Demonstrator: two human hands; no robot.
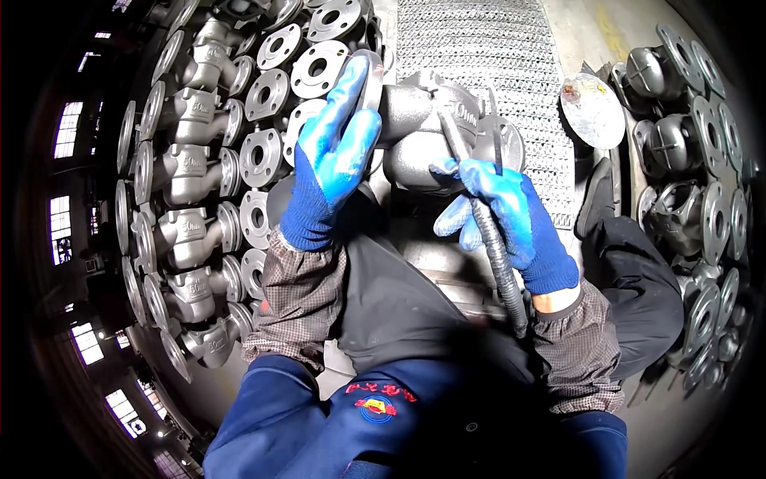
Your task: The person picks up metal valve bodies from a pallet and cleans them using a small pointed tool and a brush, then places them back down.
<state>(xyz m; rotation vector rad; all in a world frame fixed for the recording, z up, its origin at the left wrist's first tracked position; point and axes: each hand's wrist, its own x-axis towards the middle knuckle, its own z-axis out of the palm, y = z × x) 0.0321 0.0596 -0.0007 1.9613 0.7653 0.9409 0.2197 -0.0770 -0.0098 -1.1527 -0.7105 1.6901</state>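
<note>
A grey cast metal valve body (431,156) with round end flanges sits in front of me on a patterned metal surface. My left hand (329,156), in a blue coated glove, lies against its left flange (371,84) with fingers stretched and thumb apart. My right hand (507,207), gloved alike, is closed around a long rod-like tool (499,255) with a ribbed grey handle. The tool slants up leftward, and its upper end lies over the valve body's front, near the raised lettering. I cannot make out its exact kind or whether its tip touches the casting.
Rows of similar flanged valve bodies (191,168) stand close by on the left. More castings (674,144) line the right side. A round stained light disc (592,112) lies beside the patterned metal plate (487,40). My dark-trousered legs flank the work.
</note>
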